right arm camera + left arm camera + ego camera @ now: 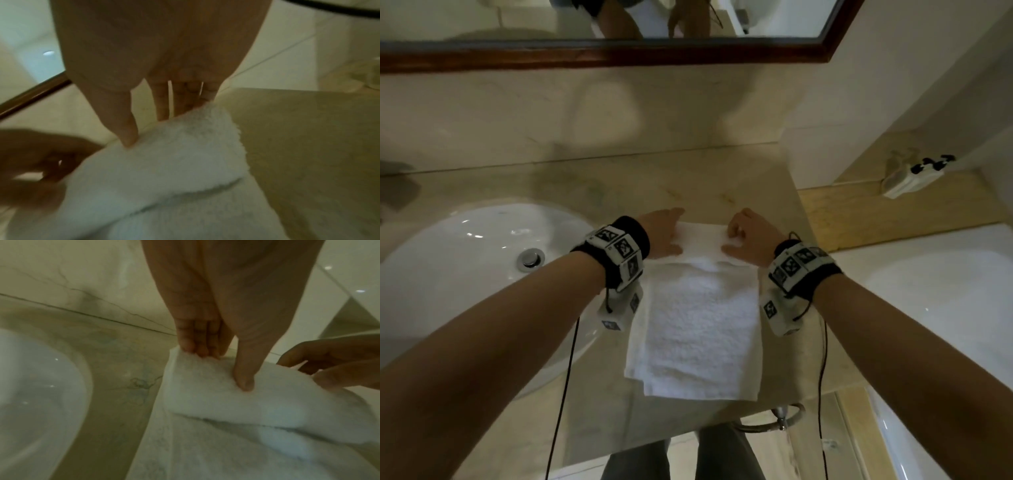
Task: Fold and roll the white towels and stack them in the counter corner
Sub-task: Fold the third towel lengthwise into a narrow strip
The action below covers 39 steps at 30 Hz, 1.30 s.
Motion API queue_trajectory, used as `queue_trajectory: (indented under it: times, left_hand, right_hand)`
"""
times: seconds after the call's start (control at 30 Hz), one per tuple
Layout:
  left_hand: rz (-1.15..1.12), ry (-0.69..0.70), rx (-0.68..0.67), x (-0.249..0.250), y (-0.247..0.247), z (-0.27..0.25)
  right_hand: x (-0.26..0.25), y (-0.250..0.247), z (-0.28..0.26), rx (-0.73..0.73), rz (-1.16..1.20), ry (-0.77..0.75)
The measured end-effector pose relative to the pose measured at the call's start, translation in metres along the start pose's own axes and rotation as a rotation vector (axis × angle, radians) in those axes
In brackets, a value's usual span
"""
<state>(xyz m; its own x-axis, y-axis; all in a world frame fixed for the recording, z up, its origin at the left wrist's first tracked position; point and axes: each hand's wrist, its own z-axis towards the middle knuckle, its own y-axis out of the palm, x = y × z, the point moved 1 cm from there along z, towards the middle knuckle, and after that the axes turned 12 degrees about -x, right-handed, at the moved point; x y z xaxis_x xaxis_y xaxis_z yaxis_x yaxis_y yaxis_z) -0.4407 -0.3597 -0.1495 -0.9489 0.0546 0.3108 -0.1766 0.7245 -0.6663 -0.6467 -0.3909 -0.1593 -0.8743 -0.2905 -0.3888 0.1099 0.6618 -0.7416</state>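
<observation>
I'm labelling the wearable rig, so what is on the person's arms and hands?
Bare forearms, no sleeves. Each wrist has a black band carrying white blocks printed with black square markers; a thin black cable hangs from each. No gloves show.

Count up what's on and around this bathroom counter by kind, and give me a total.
White towel: 1
Sink: 1
Mirror: 1
Hands, left hand and right hand, both gripping the towel's rolled far end: 2
Total: 5

- Your left hand's [216, 305] fingertips [202, 352] vanish behind the folded white terry towel's [702, 325] far edge.
- Both wrist views blur the towel.
- The frame's left edge crops the white oval sink [465, 260].
</observation>
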Motion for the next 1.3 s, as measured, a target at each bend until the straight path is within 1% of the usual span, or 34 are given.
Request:
queue_trajectory:
  times: [0.07, 0.1, 0.13, 0.2, 0.27, 0.33, 0.5, 0.57, 0.63, 0.67, 0.73, 0.8, 0.87, 0.93, 1.0, 1.1, 1.13, 1.2, 1.27, 1.3]
  left_hand:
    - [0.112, -0.026, -0.016, -0.001, -0.008, 0.004]
    - [0.169, -0.043, -0.001, -0.002, -0.011, 0.007]
    - [0.180, -0.058, 0.006, -0.004, -0.011, 0.010]
    - [0.058, -0.049, -0.032, -0.008, -0.009, 0.015]
    - [-0.116, -0.019, -0.067, -0.012, -0.006, 0.017]
    - [-0.219, 0.001, -0.071, -0.014, -0.004, 0.017]
    - [-0.231, -0.005, -0.082, -0.012, 0.003, 0.018]
    - [-0.237, -0.032, -0.094, -0.011, 0.007, 0.020]
    - [-0.184, -0.065, -0.112, -0.010, 0.008, 0.020]
    - [-0.110, -0.066, -0.117, -0.009, 0.007, 0.020]
    - [0.032, -0.031, -0.115, -0.006, 0.006, 0.019]
    - [0.095, -0.004, -0.079, -0.005, 0.007, 0.016]
    - [0.148, 0.033, 0.035, -0.007, 0.007, 0.011]
    - [0.219, 0.069, 0.155, -0.009, 0.010, 0.005]
    - [0.350, 0.076, 0.262, -0.006, 0.022, -0.005]
    - [0.454, 0.118, 0.362, -0.005, 0.052, -0.013]
    - [0.464, 0.141, 0.384, -0.006, 0.058, -0.013]
    - [0.472, 0.154, 0.389, -0.006, 0.060, -0.013]
    - [0.490, 0.146, 0.343, -0.002, 0.056, -0.021]
    - [0.483, 0.138, 0.298, 0.000, 0.055, -0.026]
  right_hand:
    - [0.005, -0.012, 0.005, -0.047, 0.132, 0.070]
    - [0.007, -0.015, 0.008, -0.087, 0.142, 0.110]
    - [0.008, -0.014, 0.010, -0.143, 0.129, 0.142]
    - [0.009, -0.008, 0.013, -0.221, 0.121, 0.148]
    - [0.010, -0.001, 0.013, -0.179, 0.156, 0.113]
    - [0.013, 0.000, 0.012, -0.148, 0.199, 0.089]
    - [0.018, -0.004, 0.014, -0.211, 0.281, 0.132]
    - [0.011, -0.001, 0.014, -0.239, 0.225, 0.133]
    - [0.002, 0.003, 0.014, -0.294, 0.119, 0.093]
    - [-0.002, 0.004, 0.012, -0.322, 0.079, 0.079]
    - [-0.005, 0.007, 0.010, -0.338, 0.018, 0.068]
    - [-0.007, 0.005, 0.006, -0.301, -0.012, 0.071]
    - [-0.009, 0.001, 0.000, -0.211, -0.069, 0.051]
    - [-0.009, 0.003, -0.007, -0.044, -0.198, -0.007]
    - [-0.010, 0.020, -0.015, 0.140, -0.304, -0.070]
    - [-0.013, 0.060, -0.030, 0.279, -0.355, -0.102]
    - [-0.015, 0.065, -0.033, 0.304, -0.350, -0.102]
    - [-0.017, 0.064, -0.034, 0.302, -0.312, -0.082]
    - [-0.018, 0.064, -0.037, 0.290, -0.279, -0.061]
    - [-0.020, 0.065, -0.041, 0.278, -0.238, -0.063]
